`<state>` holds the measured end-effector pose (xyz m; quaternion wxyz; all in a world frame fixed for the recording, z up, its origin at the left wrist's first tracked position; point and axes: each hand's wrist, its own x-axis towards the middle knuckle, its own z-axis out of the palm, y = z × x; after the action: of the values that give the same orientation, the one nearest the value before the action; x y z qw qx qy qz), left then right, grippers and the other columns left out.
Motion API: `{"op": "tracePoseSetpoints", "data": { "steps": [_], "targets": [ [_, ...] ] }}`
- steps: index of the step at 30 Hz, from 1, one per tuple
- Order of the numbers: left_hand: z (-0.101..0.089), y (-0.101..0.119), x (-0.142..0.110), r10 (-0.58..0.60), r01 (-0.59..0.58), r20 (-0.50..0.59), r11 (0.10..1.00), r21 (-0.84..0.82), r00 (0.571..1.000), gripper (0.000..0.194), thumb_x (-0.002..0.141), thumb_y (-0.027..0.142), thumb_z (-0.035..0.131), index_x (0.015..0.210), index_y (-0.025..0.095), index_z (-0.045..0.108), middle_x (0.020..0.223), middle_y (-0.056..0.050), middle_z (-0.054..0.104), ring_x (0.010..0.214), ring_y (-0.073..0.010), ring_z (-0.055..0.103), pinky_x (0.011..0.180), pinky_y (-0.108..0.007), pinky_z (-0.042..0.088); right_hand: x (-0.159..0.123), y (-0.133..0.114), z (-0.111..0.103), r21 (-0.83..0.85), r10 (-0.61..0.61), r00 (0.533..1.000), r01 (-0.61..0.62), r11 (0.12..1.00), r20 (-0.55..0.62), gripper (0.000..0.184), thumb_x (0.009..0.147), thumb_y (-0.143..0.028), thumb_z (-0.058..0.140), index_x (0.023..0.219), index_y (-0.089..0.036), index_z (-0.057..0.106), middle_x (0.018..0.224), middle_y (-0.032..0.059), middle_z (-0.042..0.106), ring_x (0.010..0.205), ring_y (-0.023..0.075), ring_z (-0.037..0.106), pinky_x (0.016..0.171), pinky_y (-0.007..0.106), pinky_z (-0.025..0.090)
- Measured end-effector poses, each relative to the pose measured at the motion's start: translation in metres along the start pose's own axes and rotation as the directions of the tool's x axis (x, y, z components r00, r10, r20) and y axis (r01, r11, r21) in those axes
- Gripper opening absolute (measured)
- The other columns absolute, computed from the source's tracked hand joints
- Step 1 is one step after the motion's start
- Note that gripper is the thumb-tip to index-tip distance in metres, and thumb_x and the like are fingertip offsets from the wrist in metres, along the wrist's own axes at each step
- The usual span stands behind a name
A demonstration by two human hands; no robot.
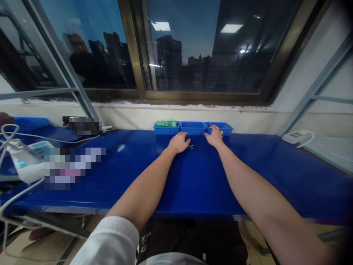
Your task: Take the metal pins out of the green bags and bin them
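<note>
My left hand (178, 142) lies over the blue tabletop (138, 162), its thumb and fingers apart and slightly bent. Right beside its fingertips are several thin, shiny metal pieces (191, 147), too small to make out exactly. My right hand (215, 136) reaches to the front edge of the right blue bin (226, 129), thumb spread from the bent fingers. A small dark thing (210, 127) shows at those fingertips; whether it is held is unclear. The middle blue bin (193, 128) stands between the hands, and the left blue bin (167, 130) holds green material (166, 123).
The bins line the wall under a window (193, 96). On the left are a white device (30, 162) with cables, a blurred-out pile (73, 169) and a dark object (84, 125). A white power strip (296, 137) lies at the right, near a grey metal frame (317, 88).
</note>
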<state>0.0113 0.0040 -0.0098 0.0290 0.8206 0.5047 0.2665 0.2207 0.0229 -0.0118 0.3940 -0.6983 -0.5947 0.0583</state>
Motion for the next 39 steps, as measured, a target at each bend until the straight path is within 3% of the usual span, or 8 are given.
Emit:
{"op": "tracePoseSetpoints", "data": {
  "steps": [6,9,12,16,21,27,32,39],
  "targets": [
    [-0.002,0.0,-0.002,-0.008,0.006,0.067,0.999,0.039,0.998,0.05,0.086,0.049,0.046,0.122,0.016,0.054,0.122,-0.012,0.057,0.111,-0.0246,0.056,0.094,-0.033,0.043,-0.002,0.003,0.003,0.063,-0.037,0.998,0.034,0.997,0.049,0.073,0.063,-0.035,0.067,0.132,-0.025,0.046,0.151,0.01,0.022,0.127,0.0434,0.028,0.096,0.06,0.033],
    [-0.006,0.003,-0.004,0.022,-0.033,0.18,0.997,0.062,0.984,0.071,0.081,0.066,0.042,0.13,0.016,0.049,0.134,-0.014,0.049,0.124,-0.0289,0.045,0.101,-0.038,0.037,-0.003,0.0,0.003,0.074,-0.099,0.994,0.102,0.992,-0.044,0.058,0.066,-0.029,0.064,0.123,-0.022,0.055,0.145,0.0122,0.033,0.126,0.0385,0.033,0.098,0.056,0.033],
    [-0.009,0.007,-0.007,0.016,-0.049,0.344,0.995,0.089,0.939,0.088,0.076,0.077,0.034,0.139,0.017,0.038,0.148,-0.015,0.032,0.136,-0.0312,0.028,0.109,-0.044,0.024,-0.007,-0.007,0.002,0.079,-0.242,0.967,0.248,0.965,-0.081,0.037,0.069,-0.023,0.061,0.106,-0.017,0.065,0.121,0.0132,0.055,0.116,0.0297,0.046,0.1,0.048,0.034],
    [-0.007,0.01,-0.008,-0.027,-0.03,0.45,0.992,0.12,0.892,0.096,0.075,0.08,0.027,0.145,0.013,0.027,0.153,-0.016,0.016,0.142,-0.0293,0.01,0.113,-0.045,0.011,-0.017,-0.019,0.005,0.153,-0.472,0.864,0.449,0.88,0.177,0.025,0.07,-0.029,0.066,0.092,-0.019,0.071,0.097,0.0075,0.065,0.096,0.0222,0.056,0.093,0.038,0.041],
    [-0.003,0.007,-0.005,-0.011,-0.039,0.457,0.994,0.1,0.889,0.099,0.075,0.081,0.025,0.146,0.012,0.021,0.153,-0.015,0.015,0.142,-0.0286,0.01,0.113,-0.045,0.01,-0.025,-0.026,0.01,0.141,-0.498,0.784,0.482,0.865,0.37,0.018,0.073,-0.03,0.066,0.087,-0.02,0.074,0.091,0.0063,0.067,0.088,0.0193,0.06,0.087,0.032,0.043],
    [-0.003,0.007,-0.002,0.007,-0.058,0.5,0.995,0.086,0.866,0.091,0.078,0.078,0.022,0.148,0.018,0.019,0.154,-0.008,0.012,0.142,-0.0315,0.008,0.112,-0.05,0.009,-0.024,-0.027,0.014,0.126,-0.508,0.781,0.499,0.857,0.363,0.014,0.076,-0.023,0.062,0.081,-0.022,0.075,0.082,0.0035,0.068,0.078,0.0165,0.06,0.076,0.027,0.043],
    [-0.002,0.01,-0.002,0.029,-0.074,0.503,0.995,0.071,0.864,0.074,0.087,0.064,0.025,0.147,0.021,0.021,0.154,-0.009,0.012,0.142,-0.0272,0.007,0.112,-0.052,0.008,-0.023,-0.027,0.017,0.13,-0.506,0.783,0.495,0.859,0.361,0.015,0.076,-0.021,0.061,0.08,-0.021,0.075,0.082,0.0041,0.07,0.078,0.0179,0.061,0.076,0.029,0.044],
    [-0.005,0.013,-0.001,0.018,-0.058,0.488,0.996,0.068,0.872,0.055,0.092,0.039,0.029,0.143,0.02,0.031,0.152,-0.01,0.018,0.141,-0.0251,0.013,0.112,-0.052,0.012,-0.02,-0.023,0.009,0.294,-0.454,0.77,0.353,0.888,0.448,0.016,0.071,-0.016,0.061,0.08,-0.019,0.074,0.089,0.0041,0.071,0.081,0.017,0.063,0.078,0.027,0.046]
  ]
}}
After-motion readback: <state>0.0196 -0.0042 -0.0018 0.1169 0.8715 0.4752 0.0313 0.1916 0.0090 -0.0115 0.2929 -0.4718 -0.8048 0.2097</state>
